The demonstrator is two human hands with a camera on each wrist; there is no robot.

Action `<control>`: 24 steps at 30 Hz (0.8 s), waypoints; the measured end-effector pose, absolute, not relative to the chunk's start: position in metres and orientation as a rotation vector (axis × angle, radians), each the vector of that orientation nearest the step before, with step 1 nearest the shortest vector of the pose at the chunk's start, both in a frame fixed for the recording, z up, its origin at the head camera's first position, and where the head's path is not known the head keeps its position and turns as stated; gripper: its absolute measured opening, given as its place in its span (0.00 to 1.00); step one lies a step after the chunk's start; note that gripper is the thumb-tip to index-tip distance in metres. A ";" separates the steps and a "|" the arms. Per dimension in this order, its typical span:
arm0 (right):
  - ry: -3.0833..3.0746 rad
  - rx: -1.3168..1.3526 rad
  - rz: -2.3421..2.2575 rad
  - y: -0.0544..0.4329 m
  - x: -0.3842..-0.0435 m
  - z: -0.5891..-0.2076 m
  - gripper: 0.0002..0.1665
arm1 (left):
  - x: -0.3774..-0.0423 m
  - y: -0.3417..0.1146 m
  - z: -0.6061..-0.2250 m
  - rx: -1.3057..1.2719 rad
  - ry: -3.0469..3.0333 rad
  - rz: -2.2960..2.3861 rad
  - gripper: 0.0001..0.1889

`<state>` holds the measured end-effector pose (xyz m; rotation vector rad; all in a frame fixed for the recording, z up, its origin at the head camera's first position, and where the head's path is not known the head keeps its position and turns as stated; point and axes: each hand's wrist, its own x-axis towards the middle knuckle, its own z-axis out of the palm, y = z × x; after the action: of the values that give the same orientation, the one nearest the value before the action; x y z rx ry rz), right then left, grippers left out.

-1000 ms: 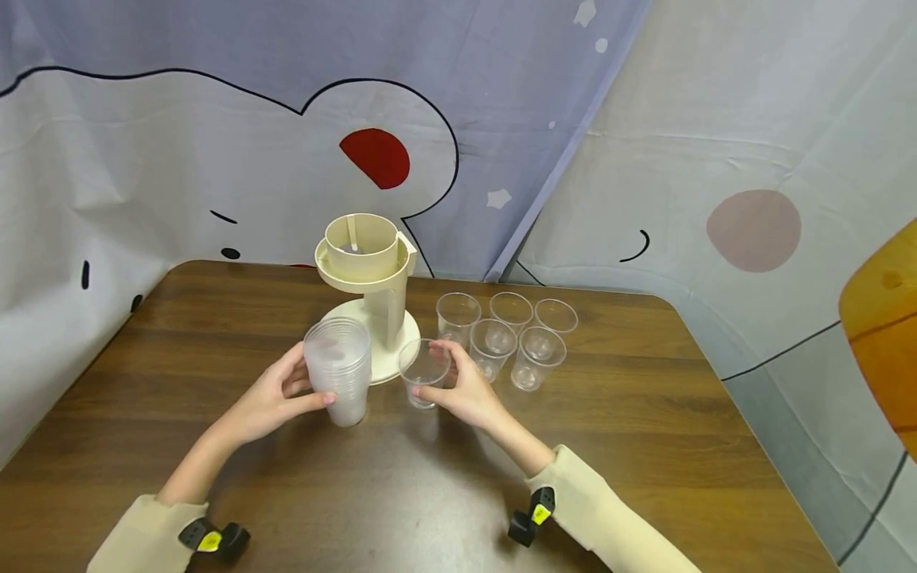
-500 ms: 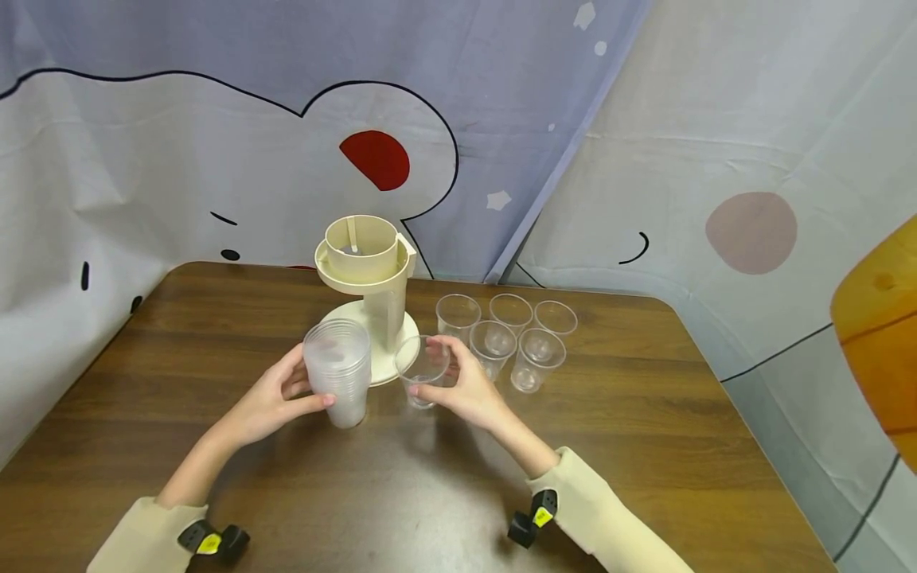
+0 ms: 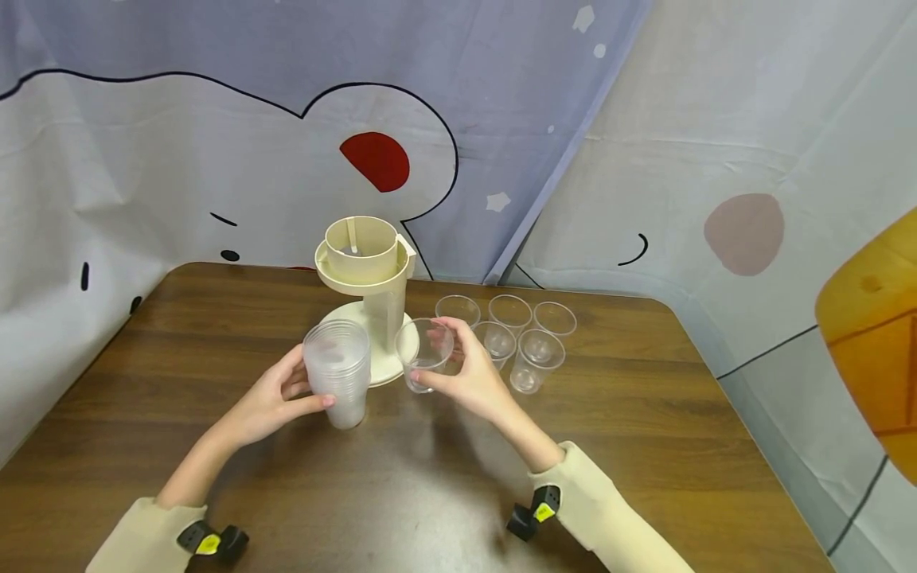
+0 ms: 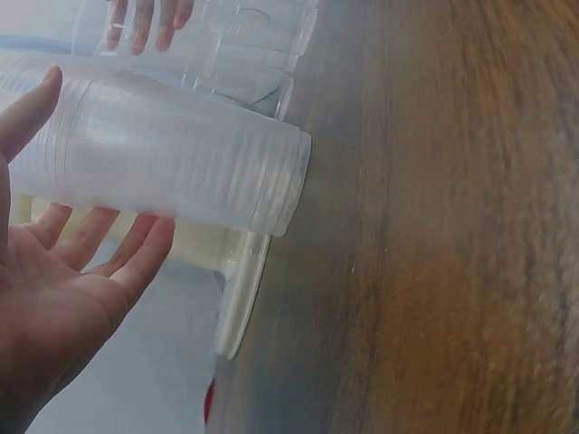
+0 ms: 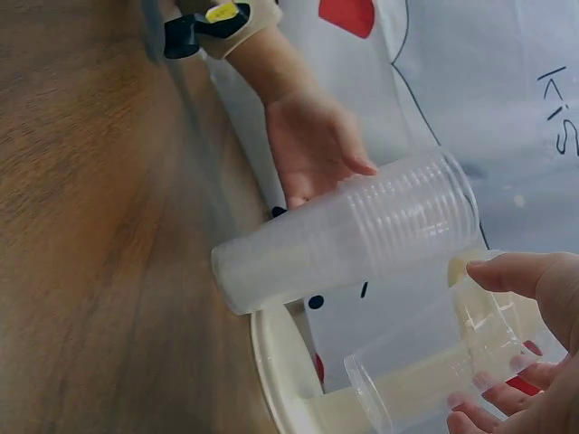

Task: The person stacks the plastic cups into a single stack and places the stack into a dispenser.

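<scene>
Two pale sleeves (image 3: 605,513) extending over bench (image 3: 387,509). Left hand (image 3: 268,402) curling fingers round stack of nested clear cups (image 3: 342,370); right hand (image 3: 473,378) grasping single clear cup (image 3: 423,350) between thumb and fingers, just right of stack. Five cups (image 3: 533,358) standing beyond right hand, cream stand (image 3: 380,314) rising behind stack, patterned curtain (image 3: 215,151) hanging farthest back.

In the head view I am getting even, fairly bright light, and a pale glare is spreading over the near middle of the table (image 3: 401,509). A soft shadow is falling on the wood below the right hand (image 3: 469,378). In the right wrist view, the stacked cups (image 5: 398,217) are catching whitish highlights. Both wrist feeds are looking dimmer and hazier to me, with patches of table blurring.
</scene>
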<state>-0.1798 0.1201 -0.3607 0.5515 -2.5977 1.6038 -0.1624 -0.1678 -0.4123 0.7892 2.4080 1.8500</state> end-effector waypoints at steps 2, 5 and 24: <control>-2.586 0.561 1.601 0.120 -0.180 -0.358 0.43 | -0.162 -0.168 -0.412 0.792 2.407 1.852 0.35; -2.571 0.575 1.598 0.118 -0.180 -0.355 0.43 | -0.163 -0.168 -0.412 0.794 2.409 1.852 0.36; -2.472 0.620 1.650 0.107 -0.179 -0.332 0.43 | -0.164 -0.170 -0.415 0.788 2.416 1.834 0.36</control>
<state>-0.1785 0.1074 -0.3323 0.6199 -2.4720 1.6502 -0.1642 -0.1698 -0.4145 0.7881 2.4162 1.8338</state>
